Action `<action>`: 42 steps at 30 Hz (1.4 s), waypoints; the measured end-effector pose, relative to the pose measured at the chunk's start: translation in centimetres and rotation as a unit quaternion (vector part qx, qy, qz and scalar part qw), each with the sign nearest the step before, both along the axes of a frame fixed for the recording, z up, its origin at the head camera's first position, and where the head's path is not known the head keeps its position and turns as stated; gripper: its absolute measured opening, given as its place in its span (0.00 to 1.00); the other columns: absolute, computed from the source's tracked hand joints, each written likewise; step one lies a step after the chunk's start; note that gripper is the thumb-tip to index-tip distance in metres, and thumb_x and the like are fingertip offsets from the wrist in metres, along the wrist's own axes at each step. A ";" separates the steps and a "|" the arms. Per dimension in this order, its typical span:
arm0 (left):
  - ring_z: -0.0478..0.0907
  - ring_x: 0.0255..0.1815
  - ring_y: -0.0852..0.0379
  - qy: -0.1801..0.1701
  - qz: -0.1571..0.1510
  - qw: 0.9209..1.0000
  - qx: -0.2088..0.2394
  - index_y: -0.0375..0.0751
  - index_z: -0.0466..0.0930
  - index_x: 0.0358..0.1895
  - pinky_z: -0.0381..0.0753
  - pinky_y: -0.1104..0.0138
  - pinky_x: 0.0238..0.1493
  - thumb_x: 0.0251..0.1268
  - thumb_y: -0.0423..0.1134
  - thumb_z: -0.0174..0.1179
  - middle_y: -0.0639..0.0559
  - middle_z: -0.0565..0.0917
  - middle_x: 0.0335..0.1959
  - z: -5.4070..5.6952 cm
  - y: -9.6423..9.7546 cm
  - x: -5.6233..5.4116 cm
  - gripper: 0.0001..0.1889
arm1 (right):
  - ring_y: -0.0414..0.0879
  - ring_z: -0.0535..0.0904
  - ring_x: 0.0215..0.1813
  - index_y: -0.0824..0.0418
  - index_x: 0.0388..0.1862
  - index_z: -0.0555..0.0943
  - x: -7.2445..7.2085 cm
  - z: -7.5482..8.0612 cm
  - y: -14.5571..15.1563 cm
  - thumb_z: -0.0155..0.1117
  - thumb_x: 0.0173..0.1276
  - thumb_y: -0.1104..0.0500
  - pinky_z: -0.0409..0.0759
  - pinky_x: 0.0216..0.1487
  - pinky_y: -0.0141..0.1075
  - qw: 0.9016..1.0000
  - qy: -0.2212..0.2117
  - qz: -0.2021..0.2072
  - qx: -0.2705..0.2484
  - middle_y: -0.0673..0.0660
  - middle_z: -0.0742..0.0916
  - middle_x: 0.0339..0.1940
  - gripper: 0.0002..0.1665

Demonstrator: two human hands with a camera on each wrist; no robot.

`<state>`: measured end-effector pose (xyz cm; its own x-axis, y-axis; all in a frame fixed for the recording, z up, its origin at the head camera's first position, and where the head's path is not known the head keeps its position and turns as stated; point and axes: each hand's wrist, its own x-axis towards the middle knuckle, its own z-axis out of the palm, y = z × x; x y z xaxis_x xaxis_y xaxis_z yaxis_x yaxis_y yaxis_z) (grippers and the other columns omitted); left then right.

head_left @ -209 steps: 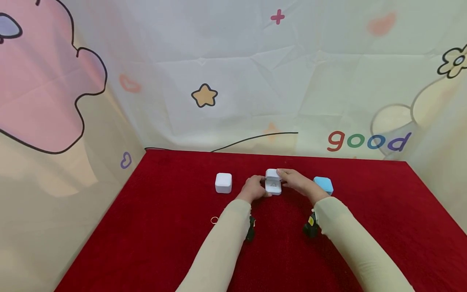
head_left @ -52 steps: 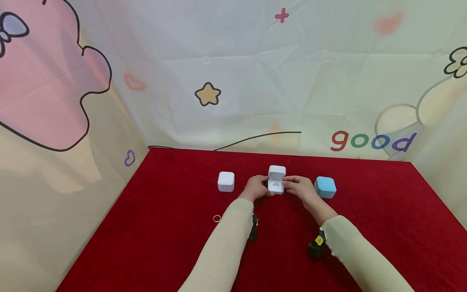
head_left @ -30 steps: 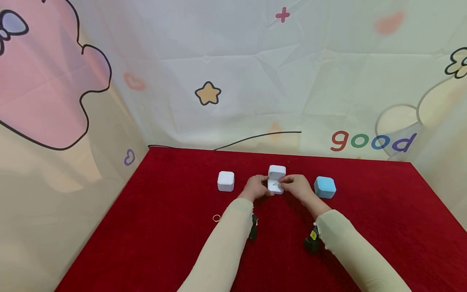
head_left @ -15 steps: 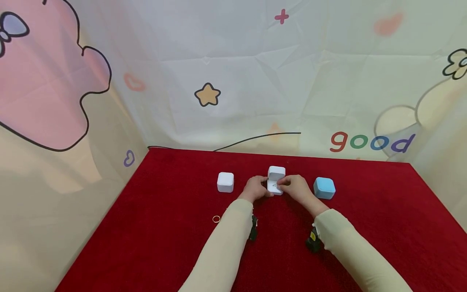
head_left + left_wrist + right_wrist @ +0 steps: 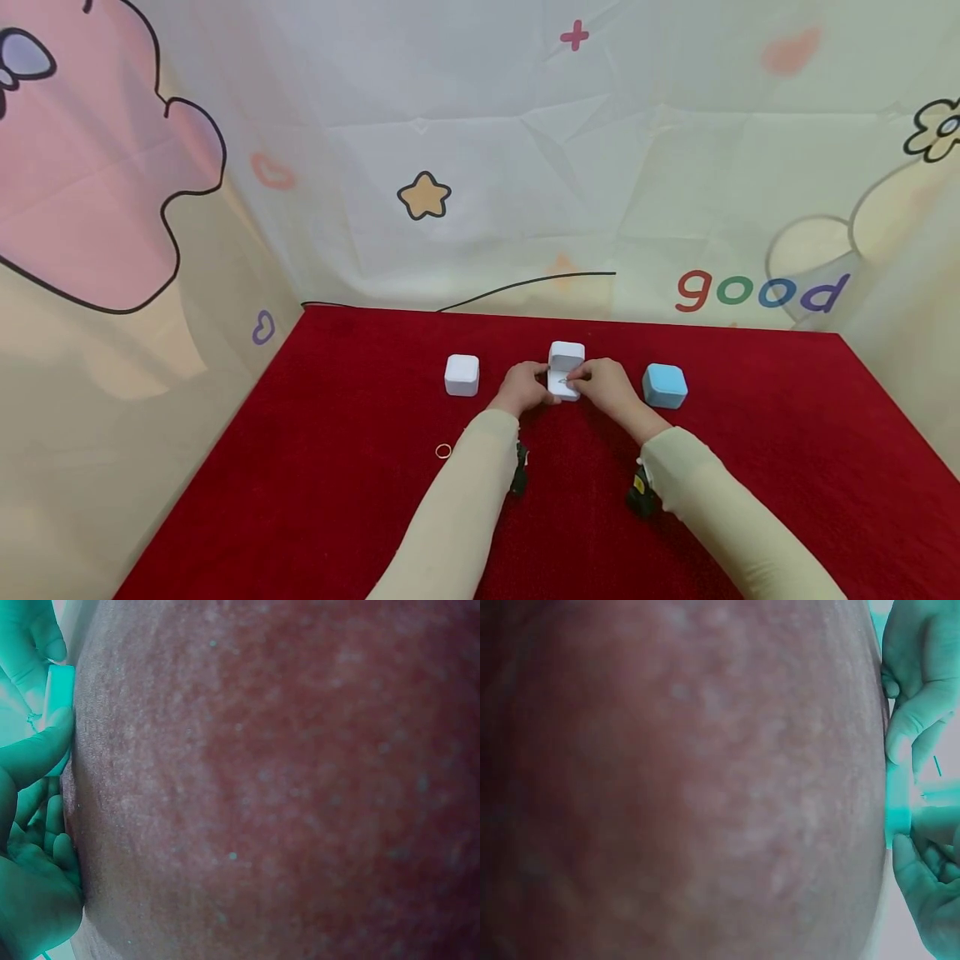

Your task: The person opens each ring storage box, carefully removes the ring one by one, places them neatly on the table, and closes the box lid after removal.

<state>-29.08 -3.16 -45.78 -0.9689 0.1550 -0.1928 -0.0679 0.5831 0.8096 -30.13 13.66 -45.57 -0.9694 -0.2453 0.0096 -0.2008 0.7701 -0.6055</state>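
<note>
A white ring box (image 5: 567,353) stands with its lid raised near the back of the table. Inside it a small silvery ring (image 5: 562,381) sits in the white cushion. My left hand (image 5: 520,387) grips the box from the left; its thumb lies along the front wall of the box (image 5: 61,690) in the left wrist view. My right hand (image 5: 609,387) reaches in from the right, fingertips beside the ring. In the right wrist view its thumb (image 5: 901,851) is at the end of the box. Whether those fingers pinch the ring is hidden.
A closed white box (image 5: 462,375) stands to the left and a closed light-blue box (image 5: 665,385) to the right. One gold-coloured ring (image 5: 443,451) lies beside my left forearm on the red cloth (image 5: 300,467). A printed curtain (image 5: 510,150) hangs behind.
My right hand has gone from the lid to the box's right side, then inward to the ring, and has since shifted slightly left. My left hand keeps its grip on the box.
</note>
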 end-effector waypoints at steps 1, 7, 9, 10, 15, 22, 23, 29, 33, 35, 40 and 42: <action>0.75 0.68 0.48 -0.001 0.001 1.000 0.001 0.36 0.76 0.70 0.77 0.58 0.70 0.61 0.32 0.72 0.42 0.78 0.69 0.0 0.0 0.0 0.31 | 0.50 0.82 0.41 0.70 0.43 0.90 0.0 0.0 0.0 0.68 0.69 0.65 0.77 0.39 0.32 1.000 -0.003 -0.001 0.000 0.66 0.92 0.43 0.10; 0.75 0.68 0.48 0.003 0.000 1.000 -0.003 0.36 0.76 0.70 0.77 0.58 0.69 0.61 0.32 0.72 0.42 0.78 0.69 0.0 -0.1 0.0 0.32 | 0.48 0.83 0.39 0.70 0.42 0.90 -0.1 0.2 -0.1 0.67 0.69 0.65 0.79 0.37 0.32 1.000 -0.011 0.002 0.000 0.66 0.92 0.42 0.09; 0.74 0.69 0.48 0.004 -0.002 1.000 -0.008 0.36 0.76 0.70 0.77 0.58 0.70 0.61 0.33 0.72 0.42 0.78 0.70 0.0 -0.1 0.0 0.32 | 0.48 0.83 0.38 0.70 0.42 0.90 -0.1 0.3 -0.1 0.68 0.69 0.65 0.79 0.37 0.32 1.000 -0.014 0.001 0.000 0.66 0.92 0.42 0.09; 0.74 0.70 0.47 0.004 -0.004 1.000 -0.010 0.36 0.76 0.70 0.76 0.57 0.70 0.61 0.33 0.72 0.42 0.78 0.71 0.0 0.0 0.0 0.32 | 0.48 0.82 0.38 0.70 0.42 0.90 -0.1 0.3 -0.1 0.68 0.69 0.65 0.79 0.36 0.32 1.000 -0.015 0.001 0.001 0.66 0.92 0.42 0.09; 0.73 0.72 0.47 0.004 -0.005 1.000 -0.011 0.37 0.76 0.70 0.75 0.56 0.72 0.61 0.33 0.72 0.43 0.77 0.72 -0.2 0.0 -0.1 0.32 | 0.47 0.82 0.37 0.70 0.41 0.90 0.0 0.4 0.0 0.68 0.68 0.64 0.78 0.35 0.31 1.000 -0.014 -0.002 0.001 0.66 0.92 0.41 0.09; 0.74 0.68 0.48 0.006 -0.005 1.000 -0.005 0.36 0.76 0.69 0.76 0.57 0.70 0.60 0.32 0.72 0.42 0.78 0.70 -0.3 0.1 -0.2 0.32 | 0.47 0.81 0.36 0.70 0.40 0.90 0.1 0.5 0.0 0.68 0.68 0.65 0.76 0.34 0.29 1.000 -0.006 -0.003 0.000 0.66 0.92 0.40 0.09; 0.74 0.68 0.48 0.005 -0.004 1.000 -0.005 0.36 0.76 0.70 0.76 0.57 0.70 0.60 0.32 0.72 0.42 0.78 0.70 -0.3 0.1 -0.1 0.32 | 0.47 0.81 0.36 0.70 0.40 0.90 0.1 0.5 0.0 0.68 0.68 0.65 0.76 0.34 0.29 1.000 -0.005 -0.003 0.000 0.65 0.92 0.40 0.09; 0.75 0.68 0.48 -0.001 0.002 1.000 -0.009 0.37 0.75 0.70 0.77 0.57 0.69 0.61 0.33 0.72 0.42 0.78 0.70 -0.4 0.2 -0.1 0.32 | 0.48 0.81 0.38 0.70 0.40 0.90 0.2 0.2 0.0 0.68 0.67 0.64 0.76 0.34 0.30 1.000 0.003 -0.005 -0.003 0.65 0.92 0.40 0.10; 0.75 0.68 0.48 0.000 0.002 1.000 -0.008 0.37 0.75 0.70 0.77 0.57 0.69 0.61 0.33 0.72 0.42 0.78 0.70 -0.3 0.2 0.0 0.32 | 0.49 0.82 0.38 0.70 0.40 0.90 0.1 0.1 0.0 0.68 0.66 0.64 0.76 0.34 0.30 1.000 0.016 -0.002 0.003 0.65 0.92 0.39 0.10; 0.75 0.68 0.48 0.001 0.002 1.000 -0.007 0.37 0.75 0.70 0.77 0.57 0.69 0.61 0.33 0.72 0.42 0.78 0.70 -0.2 0.1 0.0 0.32 | 0.48 0.81 0.36 0.70 0.39 0.90 0.2 0.3 -0.1 0.68 0.66 0.64 0.75 0.34 0.30 1.000 0.023 0.002 0.011 0.65 0.92 0.37 0.09; 0.75 0.67 0.48 0.002 0.000 1.000 -0.006 0.37 0.76 0.70 0.77 0.57 0.69 0.61 0.33 0.72 0.42 0.78 0.70 -0.4 0.0 -0.1 0.32 | 0.45 0.79 0.33 0.69 0.37 0.90 0.2 0.7 -0.5 0.67 0.66 0.66 0.73 0.32 0.29 0.999 0.028 0.004 0.025 0.63 0.92 0.35 0.08; 0.75 0.67 0.48 0.002 0.001 1.000 -0.005 0.37 0.76 0.70 0.77 0.57 0.69 0.61 0.33 0.72 0.43 0.78 0.70 -0.5 0.0 -0.1 0.32 | 0.45 0.79 0.33 0.69 0.38 0.90 0.1 0.7 -0.5 0.66 0.66 0.66 0.74 0.32 0.30 1.000 0.022 0.002 0.016 0.63 0.92 0.35 0.09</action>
